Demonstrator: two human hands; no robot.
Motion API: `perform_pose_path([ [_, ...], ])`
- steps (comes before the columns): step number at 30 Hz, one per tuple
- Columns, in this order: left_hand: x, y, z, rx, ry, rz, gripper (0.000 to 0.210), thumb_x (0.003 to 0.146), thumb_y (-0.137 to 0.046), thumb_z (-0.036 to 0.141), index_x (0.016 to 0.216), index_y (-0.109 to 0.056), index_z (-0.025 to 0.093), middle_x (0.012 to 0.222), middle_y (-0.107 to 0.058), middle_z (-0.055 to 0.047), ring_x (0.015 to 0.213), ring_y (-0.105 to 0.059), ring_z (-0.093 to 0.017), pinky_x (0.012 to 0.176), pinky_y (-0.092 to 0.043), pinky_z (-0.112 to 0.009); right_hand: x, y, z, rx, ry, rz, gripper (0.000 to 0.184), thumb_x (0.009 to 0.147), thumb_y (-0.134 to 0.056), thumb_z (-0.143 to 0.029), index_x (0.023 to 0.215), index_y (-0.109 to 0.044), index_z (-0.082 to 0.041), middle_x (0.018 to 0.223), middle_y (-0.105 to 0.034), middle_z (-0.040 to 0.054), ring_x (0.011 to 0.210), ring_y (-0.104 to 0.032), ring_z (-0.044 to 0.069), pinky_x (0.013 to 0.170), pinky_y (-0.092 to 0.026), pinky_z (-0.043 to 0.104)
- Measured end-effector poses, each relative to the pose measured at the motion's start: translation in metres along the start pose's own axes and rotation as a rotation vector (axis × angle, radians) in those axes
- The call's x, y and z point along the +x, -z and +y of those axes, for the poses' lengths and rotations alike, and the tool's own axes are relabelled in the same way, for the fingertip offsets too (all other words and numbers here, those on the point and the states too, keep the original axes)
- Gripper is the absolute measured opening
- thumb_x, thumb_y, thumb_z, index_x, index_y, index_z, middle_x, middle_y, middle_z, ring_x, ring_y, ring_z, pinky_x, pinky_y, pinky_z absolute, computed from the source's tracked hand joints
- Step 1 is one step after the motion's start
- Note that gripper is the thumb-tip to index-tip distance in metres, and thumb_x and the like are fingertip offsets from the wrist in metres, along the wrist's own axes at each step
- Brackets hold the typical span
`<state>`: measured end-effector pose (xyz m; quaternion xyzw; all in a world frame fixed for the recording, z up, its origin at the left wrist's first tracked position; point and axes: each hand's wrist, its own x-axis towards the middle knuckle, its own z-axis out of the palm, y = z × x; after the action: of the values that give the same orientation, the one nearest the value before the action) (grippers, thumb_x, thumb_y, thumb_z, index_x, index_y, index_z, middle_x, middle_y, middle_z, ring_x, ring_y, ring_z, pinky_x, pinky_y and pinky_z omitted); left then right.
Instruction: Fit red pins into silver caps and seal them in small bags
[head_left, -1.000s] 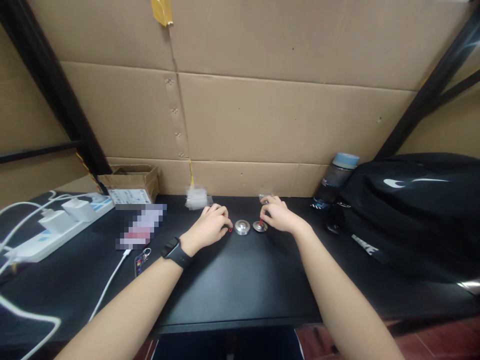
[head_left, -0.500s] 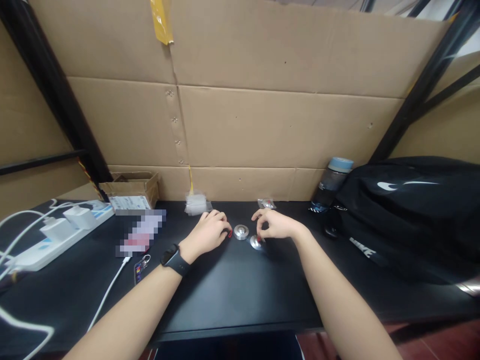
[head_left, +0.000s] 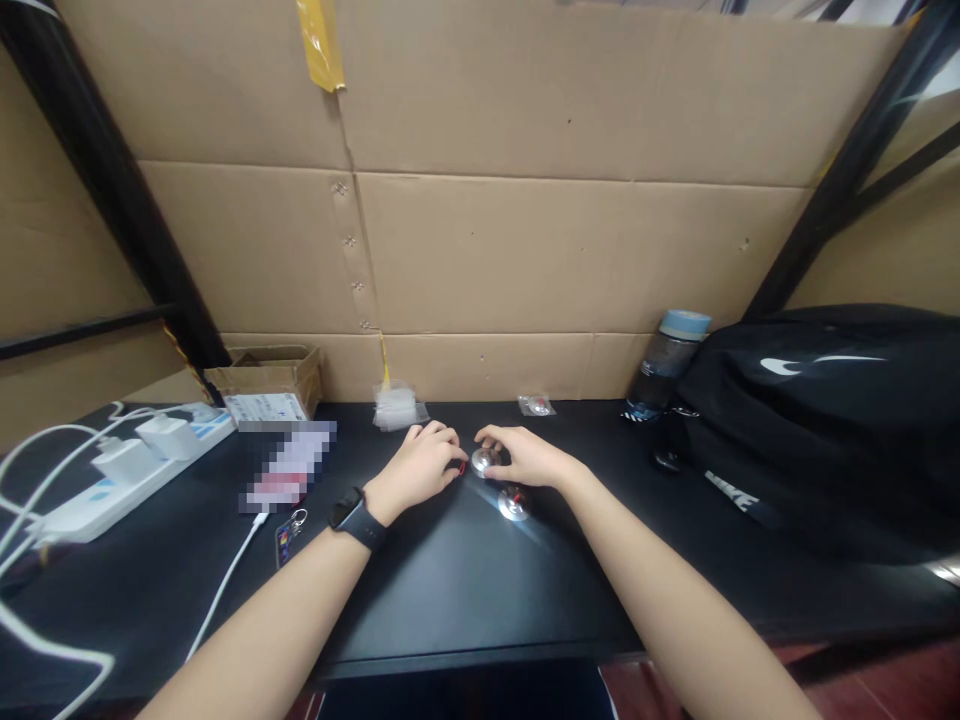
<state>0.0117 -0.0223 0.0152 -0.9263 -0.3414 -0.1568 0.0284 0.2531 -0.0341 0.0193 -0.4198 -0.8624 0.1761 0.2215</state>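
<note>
A round silver metal piece with a domed centre lies on the black table, and the thumb and fingers of my right hand are closed round its right side. Just left of it, my left hand rests with curled fingers, wearing a black watch. A small red loop pokes out at its thumb and fingertips; the rest of it is hidden. Nearer to me lies a second shiny round metal piece, with something red at its middle and no hand on it.
Behind the hands lie a stack of clear plastic bags and a small bagged item. At left are a power strip, a cardboard box and a keychain. A bottle and black bag stand right.
My right hand has let go of the nearer metal piece and moved left onto the other one. The nearer piece now sits slightly closer to me. My left hand has barely moved.
</note>
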Motion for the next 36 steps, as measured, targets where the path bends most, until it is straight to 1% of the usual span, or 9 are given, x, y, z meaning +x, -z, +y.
perform_pose_path([
  [5,0.000,0.000,-0.002,0.001,0.037,0.004,0.004,0.086,-0.071,0.027,0.089,-0.074,0.026,0.105,-0.068,-0.005,0.114,-0.051,-0.028,0.091,-0.031,-0.043,-0.002,0.004,0.000,0.001,0.021,-0.009,0.046,0.080,-0.076,-0.019,0.123,-0.062,-0.023,0.104,-0.074,0.0044,0.095,-0.069,0.020,0.087,-0.052,0.033],
  [10,0.001,-0.002,-0.004,-0.053,0.041,-0.014,0.008,0.088,-0.071,0.028,0.095,-0.074,0.028,0.109,-0.068,-0.004,0.111,-0.053,-0.026,0.089,-0.030,-0.041,-0.003,0.007,0.000,0.035,0.003,0.024,0.043,0.081,-0.075,-0.020,0.122,-0.062,-0.023,0.102,-0.074,0.0044,0.095,-0.070,0.020,0.087,-0.053,0.033],
  [12,0.001,-0.003,-0.003,-0.078,0.047,-0.030,0.004,0.089,-0.069,0.028,0.090,-0.074,0.027,0.106,-0.069,-0.003,0.110,-0.053,-0.025,0.087,-0.029,-0.040,-0.003,0.008,0.002,0.059,-0.010,0.052,0.042,0.080,-0.075,-0.021,0.120,-0.063,-0.023,0.101,-0.074,0.0043,0.094,-0.070,0.019,0.086,-0.053,0.033],
  [15,0.002,-0.002,0.002,-0.073,0.066,-0.031,0.009,0.091,-0.066,0.025,0.084,-0.070,0.023,0.100,-0.070,-0.003,0.106,-0.056,-0.025,0.085,-0.028,-0.039,-0.002,0.008,0.004,0.106,-0.029,0.097,0.043,0.078,-0.078,-0.024,0.119,-0.063,-0.023,0.101,-0.074,0.0041,0.092,-0.070,0.019,0.083,-0.053,0.032],
  [17,0.003,0.001,0.005,-0.055,0.086,0.001,0.012,0.094,-0.061,0.022,0.084,-0.067,0.022,0.094,-0.071,-0.003,0.101,-0.059,-0.024,0.084,-0.028,-0.038,-0.001,0.008,0.004,0.143,-0.036,0.125,0.046,0.077,-0.079,-0.025,0.120,-0.062,-0.024,0.103,-0.074,0.0044,0.093,-0.070,0.019,0.081,-0.054,0.032],
  [21,0.005,0.008,0.008,-0.088,0.175,0.135,0.012,0.098,-0.053,0.022,0.092,-0.064,0.022,0.089,-0.073,-0.002,0.089,-0.063,-0.021,0.085,-0.029,-0.038,0.001,0.008,0.002,0.216,-0.036,0.191,0.052,0.077,-0.078,-0.024,0.126,-0.058,-0.025,0.114,-0.072,0.0063,0.095,-0.069,0.019,0.075,-0.053,0.031],
  [26,0.010,0.012,0.004,-0.281,0.324,0.270,0.011,0.093,-0.062,0.023,0.102,-0.068,0.027,0.096,-0.077,0.000,0.093,-0.069,-0.022,0.091,-0.030,-0.039,0.003,0.005,-0.003,0.417,-0.044,0.275,0.056,0.078,-0.077,-0.026,0.128,-0.053,-0.026,0.121,-0.068,0.0087,0.093,-0.069,0.018,0.073,-0.054,0.030],
  [30,0.011,0.014,0.006,-0.334,0.374,0.321,0.010,0.090,-0.066,0.027,0.098,-0.073,0.028,0.095,-0.079,0.001,0.095,-0.070,-0.023,0.095,-0.030,-0.041,0.004,0.002,-0.010,0.622,-0.051,0.318,0.058,0.075,-0.080,-0.028,0.126,-0.053,-0.027,0.124,-0.067,0.0093,0.093,-0.070,0.018,0.078,-0.057,0.032],
  [36,0.010,0.019,0.015,-0.348,0.357,0.355,0.012,0.091,-0.067,0.035,0.090,-0.076,0.028,0.097,-0.077,0.000,0.094,-0.068,-0.022,0.094,-0.033,-0.041,0.006,-0.004,-0.017,0.766,-0.029,0.349,0.060,0.071,-0.084,-0.027,0.124,-0.055,-0.028,0.126,-0.067,0.0088,0.099,-0.071,0.020,0.089,-0.058,0.038],
])
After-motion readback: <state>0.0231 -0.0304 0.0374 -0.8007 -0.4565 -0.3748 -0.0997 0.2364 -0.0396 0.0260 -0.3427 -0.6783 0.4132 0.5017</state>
